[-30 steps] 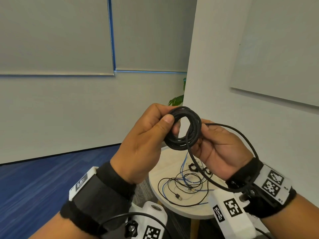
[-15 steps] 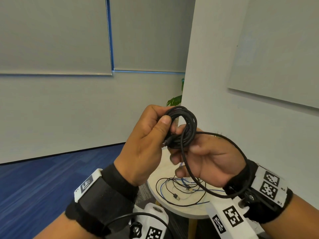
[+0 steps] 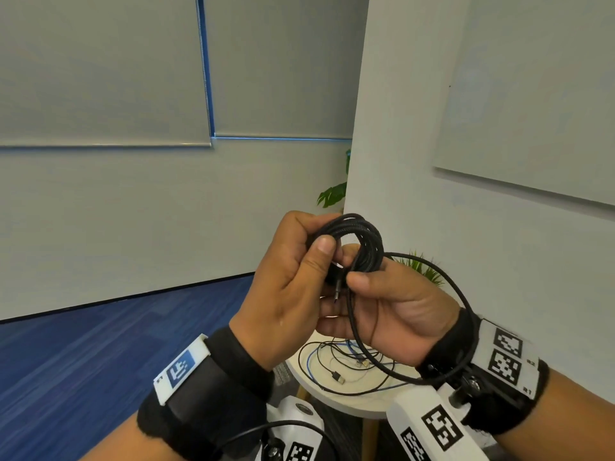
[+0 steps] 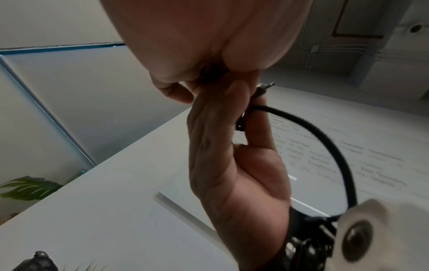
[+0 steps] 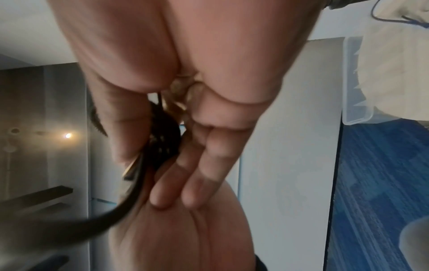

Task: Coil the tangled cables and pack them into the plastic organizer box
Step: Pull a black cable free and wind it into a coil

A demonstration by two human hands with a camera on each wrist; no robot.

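A coil of black braided cable (image 3: 364,239) is held up at chest height between both hands. My left hand (image 3: 316,252) grips the coil's left side, thumb on top. My right hand (image 3: 362,284) pinches the coil's lower part with the thumb across it. A metal connector tip (image 3: 337,289) sticks out between the hands. The cable's loose tail (image 3: 461,294) arcs out right and back under my right wrist. In the right wrist view the coil (image 5: 162,132) sits dark between the fingers, and a clear plastic organizer box (image 5: 355,82) shows at the upper right.
Below the hands stands a small round white table (image 3: 336,399) with a tangle of thin black, blue and white cables (image 3: 346,362) on it. Blue carpet (image 3: 100,361) lies to the left, a white wall close on the right, a green plant (image 3: 331,194) behind.
The coil has turned from facing me to nearly edge-on. My right hand rolled over so its thumb now lies across the cable, and the two hands have closed together.
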